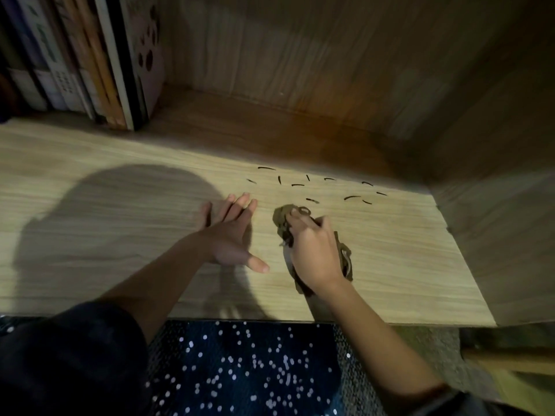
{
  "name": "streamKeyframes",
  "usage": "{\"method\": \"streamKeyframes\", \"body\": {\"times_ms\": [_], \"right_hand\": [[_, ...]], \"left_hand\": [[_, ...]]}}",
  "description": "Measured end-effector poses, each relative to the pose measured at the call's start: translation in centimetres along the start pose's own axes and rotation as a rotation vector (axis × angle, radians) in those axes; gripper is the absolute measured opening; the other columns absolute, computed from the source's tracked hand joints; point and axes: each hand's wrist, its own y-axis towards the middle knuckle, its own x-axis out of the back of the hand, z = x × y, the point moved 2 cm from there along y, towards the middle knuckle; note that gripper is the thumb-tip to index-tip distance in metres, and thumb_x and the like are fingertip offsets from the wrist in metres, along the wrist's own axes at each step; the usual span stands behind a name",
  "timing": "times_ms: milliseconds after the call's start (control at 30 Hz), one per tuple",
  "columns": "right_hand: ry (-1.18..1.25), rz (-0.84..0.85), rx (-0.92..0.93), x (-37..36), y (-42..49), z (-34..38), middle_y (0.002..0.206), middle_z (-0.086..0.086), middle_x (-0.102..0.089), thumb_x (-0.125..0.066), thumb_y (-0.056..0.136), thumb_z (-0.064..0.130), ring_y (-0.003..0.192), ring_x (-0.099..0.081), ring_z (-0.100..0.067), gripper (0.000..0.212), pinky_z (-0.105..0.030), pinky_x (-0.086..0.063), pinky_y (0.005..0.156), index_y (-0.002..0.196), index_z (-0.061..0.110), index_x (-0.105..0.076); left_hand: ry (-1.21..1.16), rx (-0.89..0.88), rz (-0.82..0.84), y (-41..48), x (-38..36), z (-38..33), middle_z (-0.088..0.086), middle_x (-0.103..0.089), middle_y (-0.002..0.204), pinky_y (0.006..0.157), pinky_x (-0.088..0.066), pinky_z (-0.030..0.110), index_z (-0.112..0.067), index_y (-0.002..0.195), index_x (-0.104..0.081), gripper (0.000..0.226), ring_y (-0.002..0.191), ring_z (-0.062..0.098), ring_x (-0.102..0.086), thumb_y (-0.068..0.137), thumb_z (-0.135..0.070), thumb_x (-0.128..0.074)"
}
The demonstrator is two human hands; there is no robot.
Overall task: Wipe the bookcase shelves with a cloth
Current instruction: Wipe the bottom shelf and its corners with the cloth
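Plenty of bare shelf board (90, 235) right of the books (90, 70), with only dark little scraps (300, 185) and the side wall (495, 220) farther right of them blocking anything.

Dim, light from behind, head-shaped shadow, bowed edges.

Books (75, 61) stand at the shelf's (120, 181) back left. Scattered bits (312, 187) lie right of centre, just behind the cloth (283, 220).
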Motion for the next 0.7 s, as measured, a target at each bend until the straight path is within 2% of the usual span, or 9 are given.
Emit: {"method": "streamKeyframes", "body": {"times_ms": [167,367,467,533,633,700], "right_hand": [[0.01,0.011,-0.03,-0.5,4.8,-0.2,0.141,-0.002,-0.046,-0.044,0.092,0.009,0.111,-0.039,-0.027,0.041,-0.031,-0.032,0.097,0.133,0.013,-0.049],[-0.021,-0.004,0.01,-1.2,0.1,-1.3,0.144,-0.001,-0.042,-0.048,0.091,0.017,0.113,-0.043,-0.027,0.044,-0.03,-0.028,0.097,0.135,0.013,-0.046],[-0.028,-0.003,0.004,-1.1,3.2,-1.3,0.145,-0.001,-0.041,-0.049,0.09,0.016,0.123,-0.043,-0.023,0.045,-0.031,-0.023,0.1,0.135,0.013,-0.046],[0.025,0.032,-0.06,-1.0,4.0,-1.1,0.147,0.001,-0.038,-0.045,0.093,0.016,0.123,-0.04,-0.024,0.044,-0.032,-0.025,0.102,0.137,0.016,-0.044],[0.156,0.027,-0.167,-1.1,0.4,-1.5,0.15,0.008,-0.032,-0.036,0.098,0.02,0.127,-0.029,-0.03,0.043,-0.041,-0.026,0.105,0.141,0.024,-0.038],[0.187,-0.033,-0.2,-1.1,-2.7,-2.4,0.149,0.01,-0.032,-0.035,0.099,0.022,0.128,-0.026,-0.031,0.043,-0.041,-0.025,0.104,0.141,0.026,-0.038]], "left_hand": [[-0.003,0.0,-0.004,0.0,0.2,-0.1,-0.006,0.036,0.148,0.108,0.023,0.048,-0.027,0.145,0.023,0.124,0.135,0.013,0.035,0.068,-0.063,-0.067],[0.021,0.012,-0.005,0.1,-0.1,0.1,-0.006,0.037,0.148,0.109,0.023,0.049,-0.027,0.144,0.024,0.126,0.135,0.015,0.034,0.066,-0.065,-0.067],[0.026,0.032,-0.004,-0.1,0.7,0.0,-0.005,0.035,0.149,0.109,0.021,0.049,-0.027,0.145,0.022,0.125,0.136,0.016,0.032,0.066,-0.065,-0.067],[0.1,0.067,0.03,-0.3,1.2,-0.9,0.0,0.029,0.152,0.108,0.018,0.053,-0.022,0.147,0.017,0.124,0.139,0.019,0.027,0.067,-0.063,-0.068],[0.342,0.106,0.053,0.1,2.1,-3.2,0.007,0.019,0.155,0.108,0.016,0.054,-0.014,0.149,0.011,0.122,0.142,0.025,0.02,0.069,-0.062,-0.067],[0.289,0.078,0.055,0.7,2.0,-4.6,0.004,0.021,0.155,0.11,0.014,0.053,-0.019,0.149,0.011,0.118,0.142,0.023,0.02,0.07,-0.063,-0.066]]}}
